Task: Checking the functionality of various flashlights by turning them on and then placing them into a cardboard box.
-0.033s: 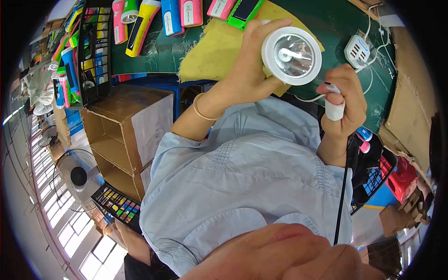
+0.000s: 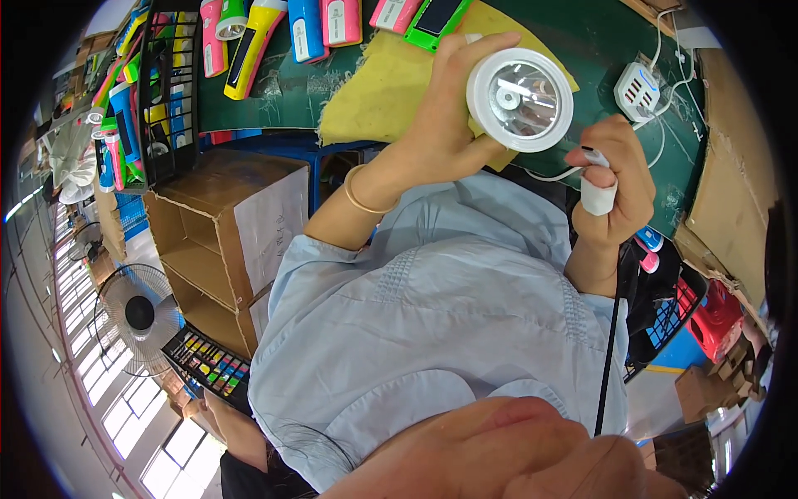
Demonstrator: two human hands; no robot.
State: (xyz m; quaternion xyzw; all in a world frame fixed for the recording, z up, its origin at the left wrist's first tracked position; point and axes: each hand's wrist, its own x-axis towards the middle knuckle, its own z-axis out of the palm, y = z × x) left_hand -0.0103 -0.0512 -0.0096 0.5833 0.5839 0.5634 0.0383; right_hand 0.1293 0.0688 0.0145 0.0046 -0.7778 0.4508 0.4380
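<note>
My left hand [image 2: 453, 125] is wrapped round a flashlight [image 2: 519, 100], its white-rimmed lens and shiny reflector turned up. The flashlight's body is hidden behind the head and my fingers. To the right, apart from the flashlight, my right hand [image 2: 625, 179] pinches the plug [image 2: 595, 156] of a white cable [image 2: 553, 176]. White tape [image 2: 598, 198] wraps one digit of that hand. Under the left hand lies a yellow cloth [image 2: 374, 100] on the green table [image 2: 274, 108]. Beyond it are a yellow flashlight [image 2: 253, 50], a blue one [image 2: 307, 32] and a green one [image 2: 436, 25].
A white multi-port charger [image 2: 637, 91] with trailing cables sits at the table's right. Left are a black rack [image 2: 170, 125] of flashlights, a cardboard shelf box [image 2: 199, 237] and a fan [image 2: 140, 313]. Another person's arm [image 2: 237, 428] shows lower left, beside a tray of colourful items [image 2: 208, 363].
The plug in my right hand has tilted slightly and shows more of its tip. The bright glare inside the reflector looks weaker. My left hand and the flashlight stay in place.
</note>
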